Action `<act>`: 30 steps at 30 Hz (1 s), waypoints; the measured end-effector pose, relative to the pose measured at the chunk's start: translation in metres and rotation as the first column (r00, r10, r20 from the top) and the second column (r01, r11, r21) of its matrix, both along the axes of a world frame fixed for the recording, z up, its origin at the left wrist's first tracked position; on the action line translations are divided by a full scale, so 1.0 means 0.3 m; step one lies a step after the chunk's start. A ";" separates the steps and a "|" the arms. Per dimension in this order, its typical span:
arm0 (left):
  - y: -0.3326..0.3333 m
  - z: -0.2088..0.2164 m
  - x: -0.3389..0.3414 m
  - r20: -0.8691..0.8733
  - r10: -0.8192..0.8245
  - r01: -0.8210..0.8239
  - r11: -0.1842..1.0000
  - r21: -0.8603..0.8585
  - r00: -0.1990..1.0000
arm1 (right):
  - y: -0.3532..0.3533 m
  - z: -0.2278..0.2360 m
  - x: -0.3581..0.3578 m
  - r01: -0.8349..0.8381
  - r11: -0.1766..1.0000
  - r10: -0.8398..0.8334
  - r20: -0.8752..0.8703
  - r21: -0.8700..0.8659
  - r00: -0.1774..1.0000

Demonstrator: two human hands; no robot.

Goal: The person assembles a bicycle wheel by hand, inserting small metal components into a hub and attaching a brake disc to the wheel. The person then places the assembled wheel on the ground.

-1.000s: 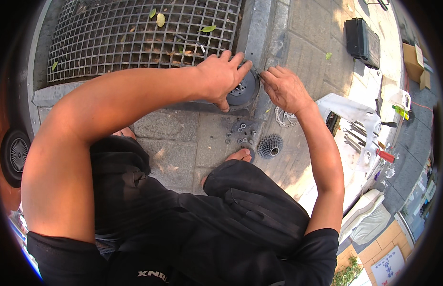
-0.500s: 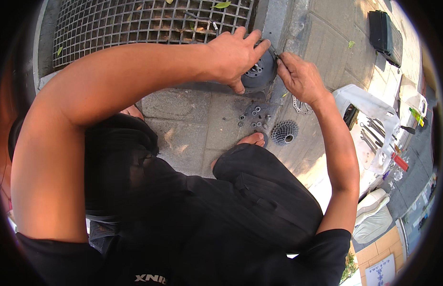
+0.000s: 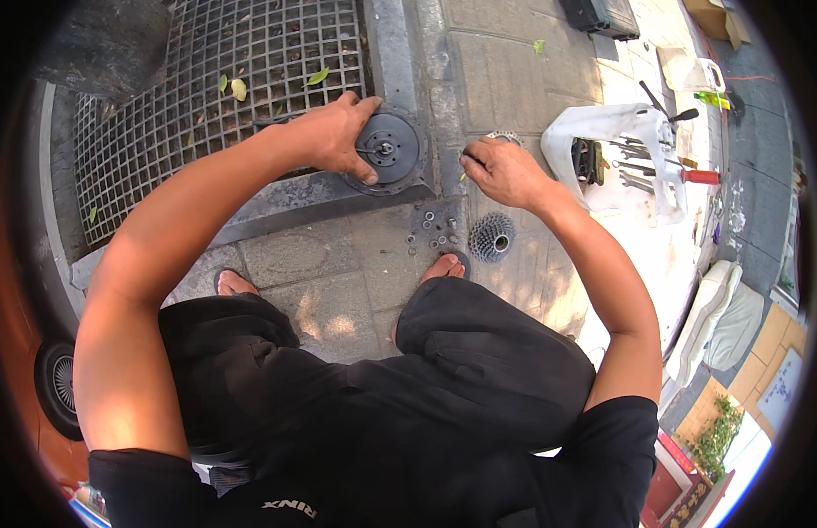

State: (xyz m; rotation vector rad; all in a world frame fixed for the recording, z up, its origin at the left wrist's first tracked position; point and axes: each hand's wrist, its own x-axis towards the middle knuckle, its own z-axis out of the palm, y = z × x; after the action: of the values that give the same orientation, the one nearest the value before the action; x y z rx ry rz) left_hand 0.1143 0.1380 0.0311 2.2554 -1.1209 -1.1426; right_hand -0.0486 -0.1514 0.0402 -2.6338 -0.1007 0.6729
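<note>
While the person squats on the stone pavement (image 3: 338,264), the left hand (image 3: 331,139) rests on a round dark grey metal disc (image 3: 386,148) lying at the right edge of the metal drain grate (image 3: 206,97), its fingers spread over the disc's left rim, pressing rather than clenched. Just beside it, the right hand (image 3: 505,172) is closed into a loose fist; whether it grips anything cannot be told. Small metal washers and nuts (image 3: 430,229) lie scattered on the pavement near a silver toothed sprocket cluster (image 3: 492,236). A white plastic tray of tools (image 3: 633,154) sits further right.
</note>
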 end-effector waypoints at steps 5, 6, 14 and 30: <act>-0.051 0.012 -0.061 0.111 0.078 -0.086 0.994 0.067 0.991 | -0.062 0.046 -0.241 0.251 0.968 -0.248 -0.179 -0.008 0.952; -0.057 0.018 -0.070 0.109 0.087 -0.095 0.993 0.076 0.990 | -0.084 0.042 -0.278 0.333 0.943 -0.331 -0.163 -0.014 0.930; -0.024 0.009 -0.111 0.186 0.107 -0.131 0.984 0.123 0.977 | -0.347 -0.074 -0.374 0.728 0.685 -0.716 0.209 0.032 0.666; -0.001 0.051 0.012 0.138 -0.114 0.095 0.986 0.136 0.984 | -0.104 -0.039 -0.185 0.376 0.927 -0.376 -0.009 -0.003 0.927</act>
State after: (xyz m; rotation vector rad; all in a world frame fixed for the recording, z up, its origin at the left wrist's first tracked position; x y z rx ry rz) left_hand 0.1180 0.1377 0.0464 2.4387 -1.2690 -1.1356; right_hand -0.1041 -0.1824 0.0285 -2.5442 0.3998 0.5497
